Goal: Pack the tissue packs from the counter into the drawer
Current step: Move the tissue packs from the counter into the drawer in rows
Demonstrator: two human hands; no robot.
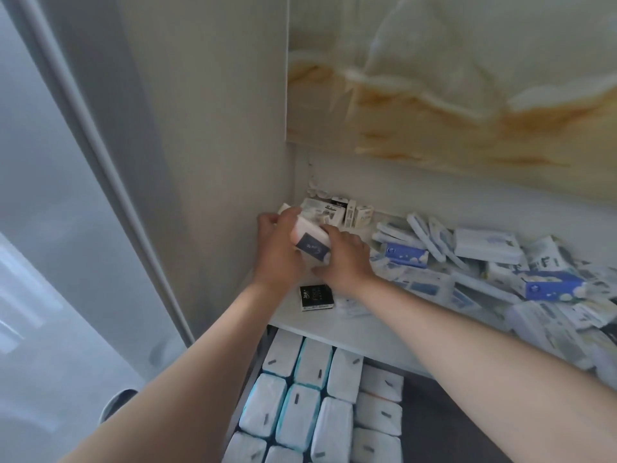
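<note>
Both hands meet over the left end of the white counter point(354, 329). A white tissue pack with a dark label point(312, 240) is gripped between my left hand point(277, 252) and my right hand point(347, 259), held a little above the counter. A black tissue pack point(315, 297) lies flat just below the hands. A loose heap of white and blue tissue packs point(500, 275) covers the counter to the right. Under the counter the open drawer point(253, 372) shows several white packs point(314, 399) standing upright in neat rows.
Small upright cartons point(347, 212) stand in the back corner behind my hands. A tall cabinet side panel point(213, 162) rises directly left of the counter. A marble-patterned wall panel point(450, 95) hangs above the counter. The drawer's right part point(444, 419) is dark and unfilled.
</note>
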